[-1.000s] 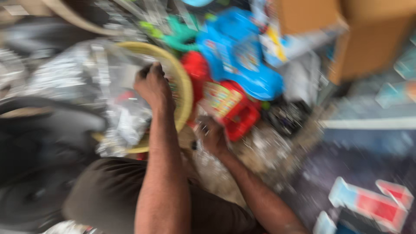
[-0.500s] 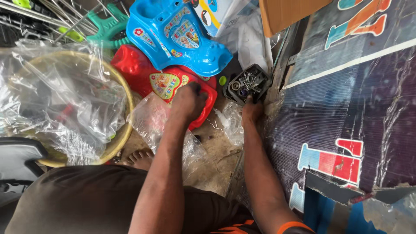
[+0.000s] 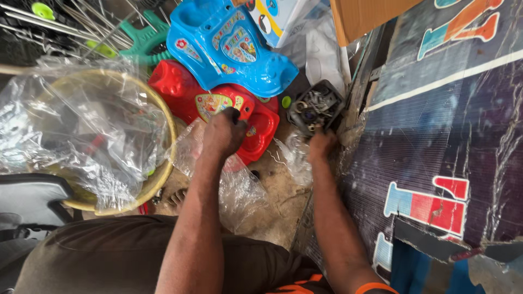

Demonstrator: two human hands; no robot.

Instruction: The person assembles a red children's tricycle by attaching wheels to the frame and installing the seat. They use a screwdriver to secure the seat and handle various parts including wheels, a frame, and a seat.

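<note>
A dirty concrete floor (image 3: 275, 198) carries red (image 3: 259, 128) and blue plastic toy bodies (image 3: 229, 46), crumpled clear plastic bags (image 3: 239, 190), a yellow basin (image 3: 158, 179) and a dark tray of small hardware (image 3: 316, 106).

Bright, even daylight with soft shadows. Glare glints on the clear plastic wrap (image 3: 109, 136). The picture is sharp, with slight stretching at its edges.

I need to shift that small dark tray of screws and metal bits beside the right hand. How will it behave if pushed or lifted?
The small dark tray is probably heavy for its size, being heaped with metal hardware. The loose pieces would likely rattle or spill if it tips. The right hand at its near edge suggests it slides rather than rolls.
</note>
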